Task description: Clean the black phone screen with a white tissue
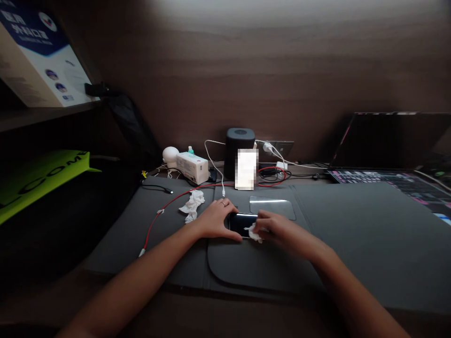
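Observation:
A smartphone [238, 226] with a dark, glossy screen lies flat on a grey mat [345, 230]. My left hand [217, 219], with a ring on one finger, grips the phone's left end between thumb and fingers. Pinched in my right hand [275, 227] is a crumpled white tissue [254, 234], pressed against the right part of the screen. My right fingers cover the phone's right end. Just behind the phone rests a clear, phone-sized sheet [273, 206] with rounded corners. More crumpled tissue [193, 205] lies left of my left hand.
A dark speaker-like device [240, 136] stands at the back, with a blurred white rectangle [246, 170] before it. A white box [193, 168] is to its left. A red cable [152, 223] curves across the mat. An open laptop [394, 141] stands at right. A shelf holds a mask box [45, 56].

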`<state>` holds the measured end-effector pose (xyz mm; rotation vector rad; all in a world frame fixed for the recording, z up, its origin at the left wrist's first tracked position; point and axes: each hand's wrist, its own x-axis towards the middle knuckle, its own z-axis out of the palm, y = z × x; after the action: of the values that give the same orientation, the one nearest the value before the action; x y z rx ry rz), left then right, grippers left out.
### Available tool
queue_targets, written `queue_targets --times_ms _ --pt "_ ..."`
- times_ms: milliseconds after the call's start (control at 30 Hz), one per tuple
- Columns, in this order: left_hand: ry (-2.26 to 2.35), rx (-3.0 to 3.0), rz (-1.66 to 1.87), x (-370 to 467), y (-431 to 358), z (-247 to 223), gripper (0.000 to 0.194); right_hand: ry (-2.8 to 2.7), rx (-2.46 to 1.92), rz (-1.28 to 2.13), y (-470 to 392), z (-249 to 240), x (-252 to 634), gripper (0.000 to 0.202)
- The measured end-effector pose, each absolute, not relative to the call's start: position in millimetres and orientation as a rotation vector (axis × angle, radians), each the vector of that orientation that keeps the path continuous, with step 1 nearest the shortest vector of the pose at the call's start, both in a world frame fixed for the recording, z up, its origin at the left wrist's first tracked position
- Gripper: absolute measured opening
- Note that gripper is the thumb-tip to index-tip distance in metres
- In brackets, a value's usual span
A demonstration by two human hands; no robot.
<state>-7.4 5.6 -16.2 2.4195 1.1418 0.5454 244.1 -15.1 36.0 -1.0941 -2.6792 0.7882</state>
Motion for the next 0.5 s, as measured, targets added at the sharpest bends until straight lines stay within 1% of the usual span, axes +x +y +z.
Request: queue_targets --times_ms 300,500 --pt "1.114 2.448 0.536 -8 7 -16 0.070 -2.666 -0.994 0.618 -12 22 189 0.016" --pt "1.136 2.467 0.526 -8 6 -16 0.067 -2.667 -1.093 0.486 -10 22 185 0.014"
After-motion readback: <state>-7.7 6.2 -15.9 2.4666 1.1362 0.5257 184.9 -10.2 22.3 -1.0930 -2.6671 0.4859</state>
